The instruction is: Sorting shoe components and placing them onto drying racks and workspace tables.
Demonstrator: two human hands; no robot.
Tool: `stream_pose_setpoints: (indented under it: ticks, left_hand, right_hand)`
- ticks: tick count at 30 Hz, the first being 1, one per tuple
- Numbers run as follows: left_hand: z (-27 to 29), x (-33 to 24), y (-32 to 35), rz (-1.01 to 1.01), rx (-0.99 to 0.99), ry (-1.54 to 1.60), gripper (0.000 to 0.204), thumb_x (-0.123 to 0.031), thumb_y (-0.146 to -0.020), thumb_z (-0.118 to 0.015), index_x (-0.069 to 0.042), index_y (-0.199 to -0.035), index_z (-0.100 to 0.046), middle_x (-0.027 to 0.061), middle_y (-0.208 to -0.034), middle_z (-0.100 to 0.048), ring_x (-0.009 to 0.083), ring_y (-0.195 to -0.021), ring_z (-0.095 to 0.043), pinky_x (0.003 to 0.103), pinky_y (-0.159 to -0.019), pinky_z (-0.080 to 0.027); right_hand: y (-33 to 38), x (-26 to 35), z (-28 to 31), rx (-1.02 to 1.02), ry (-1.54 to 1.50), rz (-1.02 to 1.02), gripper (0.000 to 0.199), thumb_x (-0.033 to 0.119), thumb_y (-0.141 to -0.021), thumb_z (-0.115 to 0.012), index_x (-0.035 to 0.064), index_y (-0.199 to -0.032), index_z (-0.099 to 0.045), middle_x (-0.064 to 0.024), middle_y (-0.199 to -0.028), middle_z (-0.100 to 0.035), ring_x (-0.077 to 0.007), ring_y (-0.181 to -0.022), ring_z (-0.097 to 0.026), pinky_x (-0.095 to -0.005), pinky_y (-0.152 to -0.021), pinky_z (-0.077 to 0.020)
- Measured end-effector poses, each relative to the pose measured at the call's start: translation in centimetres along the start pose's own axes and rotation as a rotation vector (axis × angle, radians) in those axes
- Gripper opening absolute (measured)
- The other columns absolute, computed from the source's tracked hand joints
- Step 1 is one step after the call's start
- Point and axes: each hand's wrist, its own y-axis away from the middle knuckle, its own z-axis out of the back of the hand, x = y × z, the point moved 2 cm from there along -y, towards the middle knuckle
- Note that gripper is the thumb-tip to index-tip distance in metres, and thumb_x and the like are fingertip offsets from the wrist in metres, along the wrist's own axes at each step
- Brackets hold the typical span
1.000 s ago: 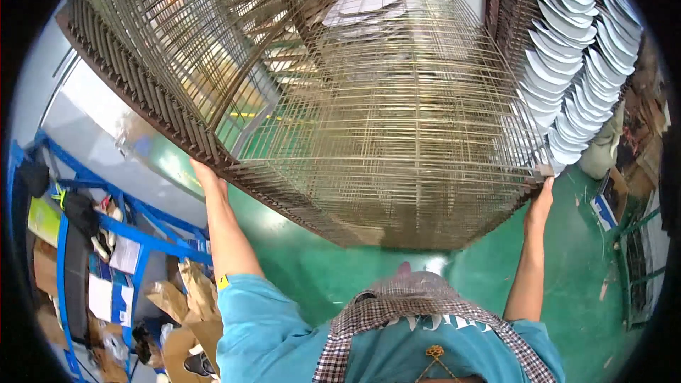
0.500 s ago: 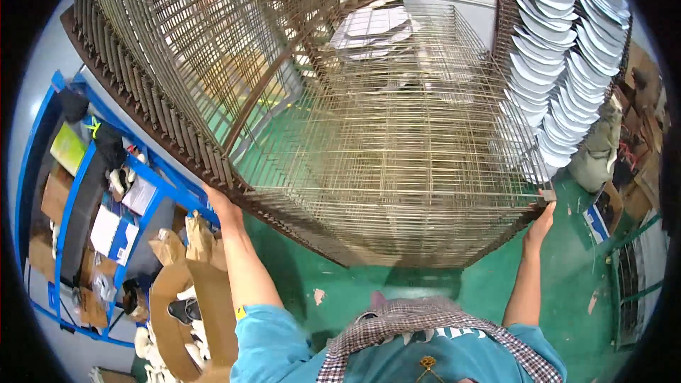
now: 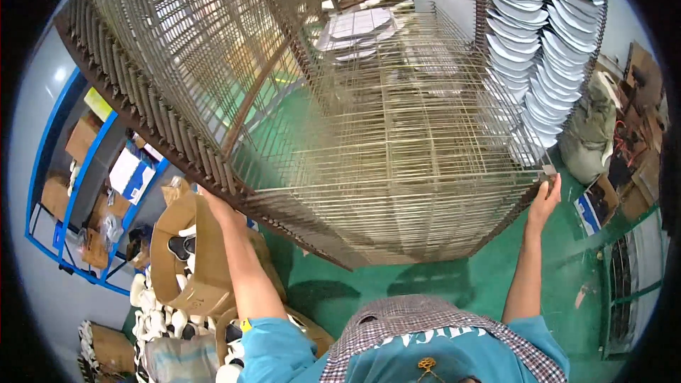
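2 hands (image 3: pixel 545 202) grip 1 wire rack (image 3: pixel 369 135) — opposite edges.

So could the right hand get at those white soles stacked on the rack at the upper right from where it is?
Probably not without letting go: the right hand grips the corner of the wire rack, and the white soles sit well beyond it, though nothing blocks the way.
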Motion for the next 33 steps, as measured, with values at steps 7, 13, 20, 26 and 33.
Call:
stream_pose_setpoints:
  ticks: [7, 13, 20, 26, 33]
  left_hand:
    - [1.3, -3.7, 15.1, 0.127, 0.122, 0.026, 0.044, -0.043, -0.088, -0.029, -0.01, -0.114, -0.044, 0.0044, -0.105, -0.053, 0.0205, -0.091, -0.052, 0.035, -0.077, -0.043]
    - [0.3, -8.9, 28.8, 0.259, 0.039, 0.028, 0.043, -0.035, -0.087, -0.03, -0.004, -0.113, -0.043, 0.0069, -0.105, -0.052, 0.0198, -0.095, -0.049, 0.036, -0.084, -0.038]
    - [-0.2, -12.2, 43.0, 0.254, 0.207, -0.07, 0.024, -0.009, -0.078, -0.042, 0.003, -0.091, -0.058, 0.0049, -0.085, -0.058, 0.0149, -0.072, -0.053, 0.028, -0.064, -0.043]
    - [-3.9, -17.9, 55.9, -0.234, 0.568, -0.635, 0.022, -0.013, -0.078, -0.045, 0.002, -0.09, -0.056, 0.0125, -0.074, -0.057, 0.0165, -0.066, -0.053, 0.029, -0.061, -0.043]
    - [-7.7, -21.7, 68.8, 0.015, 0.765, -0.351, 0.029, -0.021, -0.074, -0.056, 0.004, -0.088, -0.055, 0.019, -0.073, -0.057, 0.0259, -0.065, -0.057, 0.033, -0.059, -0.045]
  right_hand:
    - [9.2, 11.2, 6.5, 0.262, 0.164, 0.24, 0.04, 0.008, -0.08, -0.048, 0.0022, -0.119, -0.041, -0.0141, -0.122, -0.041, -0.0278, -0.113, -0.037, -0.0365, -0.097, -0.0256]
    - [16.9, 20.6, 11.9, 0.536, -0.205, 0.157, 0.038, 0.01, -0.078, -0.05, 0.0014, -0.115, -0.044, -0.0154, -0.115, -0.046, -0.0287, -0.109, -0.042, -0.0352, -0.093, -0.0315]
    - [18.8, 30.4, 21.9, 0.63, -0.447, 0.486, 0.041, 0.012, -0.076, -0.054, -0.0005, -0.114, -0.044, -0.0158, -0.113, -0.048, -0.0291, -0.103, -0.046, -0.0365, -0.088, -0.0357]
    - [20.4, 33.2, 32.6, 0.712, -0.611, 0.57, 0.056, 0.023, -0.075, -0.057, -0.004, -0.12, -0.037, -0.0178, -0.121, -0.041, -0.03, -0.109, -0.04, -0.0375, -0.092, -0.031]
    - [21.4, 34.7, 44.5, 0.613, -0.509, 0.694, 0.066, 0.023, -0.078, -0.054, -0.0068, -0.127, -0.021, -0.0199, -0.128, -0.03, -0.0281, -0.117, -0.033, -0.0389, -0.098, -0.0228]
